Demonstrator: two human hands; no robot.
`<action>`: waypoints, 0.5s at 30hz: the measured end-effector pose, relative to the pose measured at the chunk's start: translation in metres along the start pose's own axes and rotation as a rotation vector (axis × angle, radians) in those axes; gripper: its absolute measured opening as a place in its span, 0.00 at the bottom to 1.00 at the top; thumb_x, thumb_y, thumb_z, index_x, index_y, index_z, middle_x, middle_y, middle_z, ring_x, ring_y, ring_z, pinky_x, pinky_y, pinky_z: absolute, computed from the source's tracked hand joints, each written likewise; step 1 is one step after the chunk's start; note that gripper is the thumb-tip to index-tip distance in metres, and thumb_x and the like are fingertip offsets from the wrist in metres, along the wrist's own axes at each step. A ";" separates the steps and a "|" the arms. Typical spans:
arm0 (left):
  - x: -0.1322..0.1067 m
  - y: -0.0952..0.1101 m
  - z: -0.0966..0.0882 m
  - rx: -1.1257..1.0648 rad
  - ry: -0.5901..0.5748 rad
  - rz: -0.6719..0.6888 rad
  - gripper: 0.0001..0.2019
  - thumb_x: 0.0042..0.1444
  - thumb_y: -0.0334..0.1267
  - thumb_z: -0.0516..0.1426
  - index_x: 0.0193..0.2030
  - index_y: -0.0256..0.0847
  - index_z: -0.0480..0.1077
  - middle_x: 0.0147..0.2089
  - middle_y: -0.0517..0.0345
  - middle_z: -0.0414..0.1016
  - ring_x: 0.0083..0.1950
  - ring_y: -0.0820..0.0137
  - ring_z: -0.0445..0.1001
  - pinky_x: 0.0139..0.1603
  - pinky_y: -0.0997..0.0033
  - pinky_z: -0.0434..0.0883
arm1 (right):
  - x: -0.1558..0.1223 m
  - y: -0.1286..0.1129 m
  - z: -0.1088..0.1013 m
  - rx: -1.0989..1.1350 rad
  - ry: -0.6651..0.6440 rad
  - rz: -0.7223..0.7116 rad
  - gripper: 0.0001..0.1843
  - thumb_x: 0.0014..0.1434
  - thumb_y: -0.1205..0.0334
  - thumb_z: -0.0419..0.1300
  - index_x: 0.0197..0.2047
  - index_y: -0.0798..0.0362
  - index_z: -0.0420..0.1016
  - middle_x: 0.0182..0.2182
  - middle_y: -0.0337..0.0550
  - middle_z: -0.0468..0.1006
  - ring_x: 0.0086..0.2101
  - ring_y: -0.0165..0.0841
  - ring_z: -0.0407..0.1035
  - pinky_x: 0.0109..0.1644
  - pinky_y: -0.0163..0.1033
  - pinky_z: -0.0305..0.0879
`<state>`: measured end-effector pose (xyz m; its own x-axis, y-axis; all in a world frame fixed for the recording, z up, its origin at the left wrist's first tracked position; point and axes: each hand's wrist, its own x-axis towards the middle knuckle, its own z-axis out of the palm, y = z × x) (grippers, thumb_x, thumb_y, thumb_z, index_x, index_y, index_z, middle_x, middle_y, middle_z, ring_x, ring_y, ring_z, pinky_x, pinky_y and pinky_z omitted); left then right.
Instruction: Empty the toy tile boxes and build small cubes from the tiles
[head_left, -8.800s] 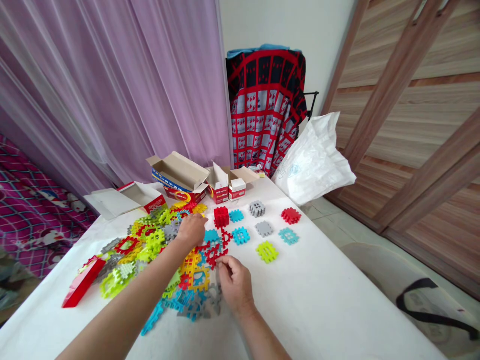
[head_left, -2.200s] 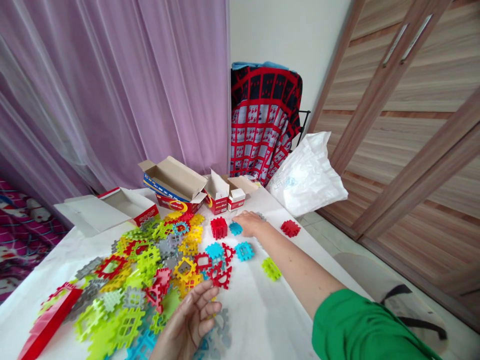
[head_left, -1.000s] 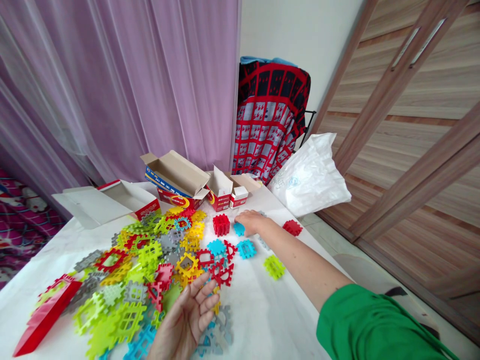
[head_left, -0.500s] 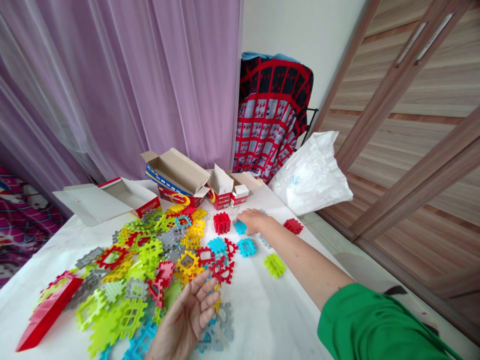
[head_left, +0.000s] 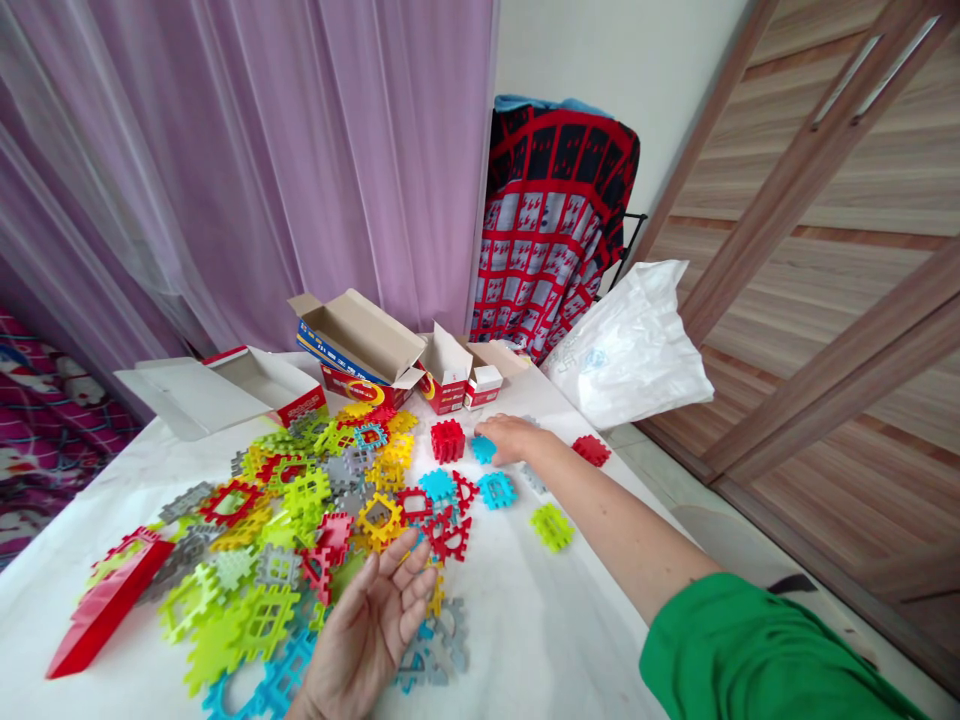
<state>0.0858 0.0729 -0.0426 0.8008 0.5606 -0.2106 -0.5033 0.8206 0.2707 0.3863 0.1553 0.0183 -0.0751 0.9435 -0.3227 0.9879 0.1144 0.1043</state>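
Note:
My left hand (head_left: pixel 375 622) is open, palm up with fingers slightly curled. It hovers over the near edge of a pile of colourful plastic interlocking building pieces (head_left: pixel 289 520) and holds nothing. My right hand (head_left: pixel 510 437) reaches across the table, its fingers closed round a flat blue building piece (head_left: pixel 484 450); the fingertips are partly hidden. Just left of it stands a stack of red building pieces (head_left: pixel 448 441). Another blue piece (head_left: pixel 497 490) with a window cut-out, a green piece (head_left: pixel 552 527) and a red piece (head_left: pixel 591 451) lie nearby.
Opened cardboard boxes (head_left: pixel 360 340) line the back of the white-covered table (head_left: pixel 540 620), with a small white-and-red box (head_left: pixel 484 386) beside them. A white plastic bag (head_left: pixel 626 350) stands at the right edge. A long red plastic part (head_left: pixel 109 610) lies on the left.
The view has shifted slightly. My right hand stays at the blue piece by the red stack, and my left hand remains open over the pile's near edge.

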 end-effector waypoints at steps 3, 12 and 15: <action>-0.001 0.000 0.001 0.003 0.001 -0.001 0.14 0.60 0.40 0.57 0.51 0.40 0.76 0.50 0.52 0.80 0.49 0.65 0.79 0.47 0.73 0.77 | -0.001 -0.003 -0.002 -0.008 -0.003 -0.008 0.30 0.47 0.62 0.66 0.56 0.49 0.71 0.53 0.49 0.74 0.53 0.44 0.67 0.55 0.42 0.63; -0.002 -0.002 0.002 0.004 0.006 -0.005 0.14 0.59 0.40 0.58 0.50 0.40 0.76 0.50 0.52 0.80 0.48 0.65 0.79 0.45 0.73 0.77 | -0.002 -0.006 -0.004 -0.029 -0.034 0.010 0.29 0.49 0.61 0.65 0.56 0.48 0.71 0.53 0.48 0.74 0.54 0.43 0.67 0.55 0.41 0.63; -0.001 -0.004 0.002 0.004 0.015 -0.003 0.15 0.58 0.39 0.59 0.50 0.39 0.76 0.49 0.51 0.80 0.48 0.64 0.79 0.44 0.73 0.77 | 0.000 -0.007 -0.005 -0.041 -0.055 0.002 0.30 0.50 0.62 0.64 0.58 0.52 0.70 0.54 0.51 0.73 0.54 0.43 0.67 0.55 0.41 0.63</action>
